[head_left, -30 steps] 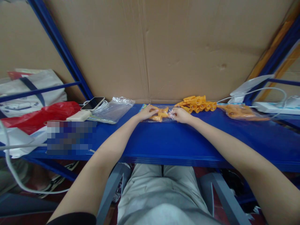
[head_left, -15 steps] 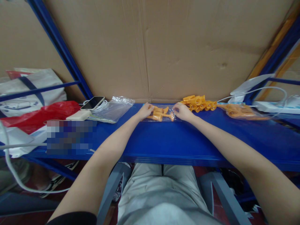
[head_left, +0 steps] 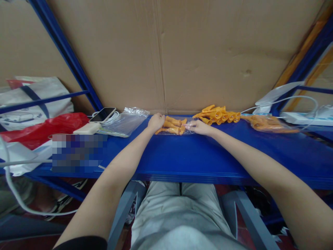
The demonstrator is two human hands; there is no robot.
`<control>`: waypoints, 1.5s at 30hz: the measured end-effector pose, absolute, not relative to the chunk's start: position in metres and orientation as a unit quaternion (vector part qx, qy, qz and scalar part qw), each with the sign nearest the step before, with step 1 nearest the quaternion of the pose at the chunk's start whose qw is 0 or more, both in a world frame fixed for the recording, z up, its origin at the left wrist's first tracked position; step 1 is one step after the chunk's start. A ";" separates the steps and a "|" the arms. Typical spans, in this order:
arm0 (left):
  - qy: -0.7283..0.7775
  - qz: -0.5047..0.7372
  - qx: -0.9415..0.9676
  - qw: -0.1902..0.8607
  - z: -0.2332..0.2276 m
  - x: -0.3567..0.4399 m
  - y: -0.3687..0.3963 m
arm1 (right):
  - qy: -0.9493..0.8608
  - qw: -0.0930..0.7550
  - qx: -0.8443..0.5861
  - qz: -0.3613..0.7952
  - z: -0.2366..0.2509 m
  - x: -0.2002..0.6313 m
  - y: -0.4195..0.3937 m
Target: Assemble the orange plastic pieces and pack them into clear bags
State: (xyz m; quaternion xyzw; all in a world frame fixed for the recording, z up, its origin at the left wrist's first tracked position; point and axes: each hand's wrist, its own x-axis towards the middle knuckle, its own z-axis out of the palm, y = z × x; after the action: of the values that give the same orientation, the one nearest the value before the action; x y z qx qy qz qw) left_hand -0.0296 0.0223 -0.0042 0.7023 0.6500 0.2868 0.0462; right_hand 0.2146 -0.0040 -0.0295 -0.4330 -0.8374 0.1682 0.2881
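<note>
A clear plastic bag [head_left: 188, 132] lies on the blue table with several orange plastic pieces [head_left: 173, 125] in it, some with flared, funnel-like ends. My left hand [head_left: 156, 121] is closed at the bag's left end, its fingertips partly hidden. At the right end, my right hand [head_left: 199, 127] pinches the bag's film between thumb and fingers. Just behind my right hand is a loose pile of the same orange pieces [head_left: 218, 114], many with their open ends facing me.
Another bag of orange pieces [head_left: 270, 124] lies to the right, near a white power strip [head_left: 307, 119]. On the left are flat clear bags [head_left: 125, 121], a phone [head_left: 102, 114], a white power bank [head_left: 87, 128] and a red plastic bag [head_left: 52, 128]. Cardboard [head_left: 166, 55] stands behind the table [head_left: 182, 156].
My left hand has shifted slightly left, and my right hand has come down onto the bag's right end. The orange pieces inside the bag now lie more lengthwise, side by side.
</note>
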 end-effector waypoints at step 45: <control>0.517 0.272 0.808 0.067 -0.037 -0.058 0.070 | -0.749 0.039 -0.642 -0.161 -0.009 0.240 -0.016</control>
State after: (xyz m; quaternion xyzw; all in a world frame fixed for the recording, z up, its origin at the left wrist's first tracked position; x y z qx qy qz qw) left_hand -0.0584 0.0699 -0.0370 0.8085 0.5173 0.2725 0.0674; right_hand 0.2398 -0.0156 -0.0089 -0.6419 -0.7486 -0.1614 0.0392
